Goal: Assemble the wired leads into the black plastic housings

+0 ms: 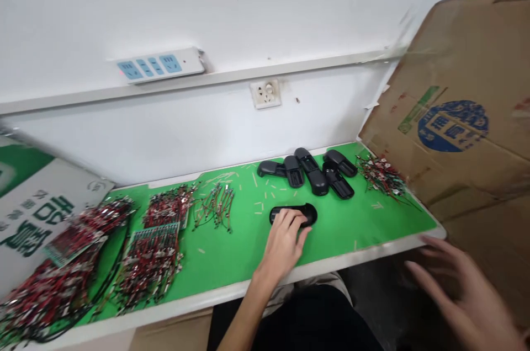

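A black plastic casing (308,212), long with rounded ends and a hollow at its right end, lies on the green mat near the front edge. Over its near side rests my left hand (285,235), fingers bent onto it and thumb at its right. My right hand (464,285) is off the table's right front corner, fingers apart and holding nothing, slightly blurred. Behind the casing lie several similar black casings (312,171), some showing open compartments. A tangle of small wired parts (383,175) sits to their right.
Bundles of red-wired circuit boards (151,254) cover the mat's left side, with a smaller wire group (215,205) beside them. Short pale strips are scattered on the mat (236,262). A cardboard sheet (467,75) walls the right side; a power strip (161,65) sits on the wall ledge.
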Available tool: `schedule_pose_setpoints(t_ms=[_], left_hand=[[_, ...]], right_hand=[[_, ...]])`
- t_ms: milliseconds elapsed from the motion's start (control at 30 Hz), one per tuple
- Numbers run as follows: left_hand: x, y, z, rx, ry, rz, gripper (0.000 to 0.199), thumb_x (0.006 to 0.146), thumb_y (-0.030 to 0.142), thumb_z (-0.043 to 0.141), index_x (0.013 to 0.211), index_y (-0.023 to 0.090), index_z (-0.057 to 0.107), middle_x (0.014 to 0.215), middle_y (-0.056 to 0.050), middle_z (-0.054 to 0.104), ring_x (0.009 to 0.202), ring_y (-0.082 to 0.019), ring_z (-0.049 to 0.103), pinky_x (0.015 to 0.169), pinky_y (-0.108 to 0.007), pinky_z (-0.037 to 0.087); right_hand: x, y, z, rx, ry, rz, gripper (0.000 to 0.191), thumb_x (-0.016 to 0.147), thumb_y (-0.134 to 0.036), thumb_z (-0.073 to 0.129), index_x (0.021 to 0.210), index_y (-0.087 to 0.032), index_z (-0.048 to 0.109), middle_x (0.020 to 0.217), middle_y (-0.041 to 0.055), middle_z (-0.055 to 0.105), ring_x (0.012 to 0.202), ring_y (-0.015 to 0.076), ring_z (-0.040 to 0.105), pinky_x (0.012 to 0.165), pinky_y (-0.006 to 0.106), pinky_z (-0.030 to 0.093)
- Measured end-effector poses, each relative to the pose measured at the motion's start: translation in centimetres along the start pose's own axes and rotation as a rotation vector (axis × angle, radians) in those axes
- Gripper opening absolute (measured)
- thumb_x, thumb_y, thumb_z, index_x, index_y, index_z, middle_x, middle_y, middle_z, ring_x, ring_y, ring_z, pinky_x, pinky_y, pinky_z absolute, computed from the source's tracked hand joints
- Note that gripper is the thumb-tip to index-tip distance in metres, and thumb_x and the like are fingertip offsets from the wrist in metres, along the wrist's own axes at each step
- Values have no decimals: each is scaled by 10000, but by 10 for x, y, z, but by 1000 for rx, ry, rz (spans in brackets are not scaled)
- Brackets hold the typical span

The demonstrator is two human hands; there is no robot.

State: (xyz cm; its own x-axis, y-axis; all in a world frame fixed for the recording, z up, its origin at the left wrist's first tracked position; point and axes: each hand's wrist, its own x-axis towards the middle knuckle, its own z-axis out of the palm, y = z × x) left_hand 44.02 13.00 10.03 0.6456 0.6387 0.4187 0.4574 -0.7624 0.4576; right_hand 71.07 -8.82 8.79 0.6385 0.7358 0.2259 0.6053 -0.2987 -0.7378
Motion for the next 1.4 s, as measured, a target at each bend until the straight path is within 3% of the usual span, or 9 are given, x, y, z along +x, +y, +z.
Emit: schedule_pose_setpoints(t_ms=[100,167,233,400,633,833,1033,1233,1400], left_hand=[[-12,-23,-22,-21,147,-165,232,998,299,564,1215,231,608,1188,-71,667,1134,-209,607,1003,-396,520],[-15,-54,-46,111,311,-385,198,1004,325,531,1128,202,624,1089,-85,687,1048,-229,630,960,-411,526],[-14,-90,-68,301,300,-596,219,996,357,523,1041,182,645,1021,-99,701,997,-256,637,951,-432,513],[4,-150,-85,371,163,-737,205,893,375,678,949,178,689,978,-99,741,976,-278,652,911,-403,503],[22,-167,-69,378,50,-893,155,883,324,657,945,193,711,855,-65,753,841,-249,682,769,-335,502],[25,-151,-75,481,-14,-861,212,933,278,521,928,178,707,1042,-160,723,1075,-348,618,904,-453,485],[7,-78,-74,329,217,-520,196,1023,268,425,1053,208,609,1063,-84,696,1003,-254,644,893,-408,495],[-16,-35,-24,58,118,-105,243,979,108,521,1158,236,623,1097,-52,690,1000,-176,645,881,-323,521],[-19,-34,8,208,128,-46,329,935,34,532,1141,245,678,1183,-87,678,1083,-230,604,891,-409,501]], right_hand=[[29,-53,78,160,-299,-214,759,885,-595,700,1518,-318,387,1466,122,503,1246,363,582,1015,546,546],[42,-80,120,188,-391,-306,859,896,-567,709,1588,-318,266,1560,125,394,1401,377,443,1127,598,446],[52,-94,148,213,-429,-336,912,903,-553,713,1613,-311,195,1590,133,342,1472,381,339,1174,634,370],[71,-96,180,310,-581,-337,801,935,-479,702,1583,-334,253,1489,112,429,1409,333,438,1174,592,382],[68,-99,189,334,-557,-321,532,903,-396,756,1357,-305,494,1321,82,490,1253,308,562,1101,518,470],[66,-100,189,359,-524,-343,484,863,-383,815,1238,-271,531,1299,93,478,1257,304,545,1093,493,466],[65,-102,191,415,-525,-402,459,915,-341,765,1269,-263,484,1314,104,553,1254,296,553,1095,482,458],[67,-105,192,427,-482,-413,339,957,-300,699,1224,-258,494,1308,115,556,1236,286,578,1068,454,491],[69,-106,191,448,-501,-428,301,970,-208,631,1233,-254,491,1323,111,535,1279,262,548,1108,450,459]])
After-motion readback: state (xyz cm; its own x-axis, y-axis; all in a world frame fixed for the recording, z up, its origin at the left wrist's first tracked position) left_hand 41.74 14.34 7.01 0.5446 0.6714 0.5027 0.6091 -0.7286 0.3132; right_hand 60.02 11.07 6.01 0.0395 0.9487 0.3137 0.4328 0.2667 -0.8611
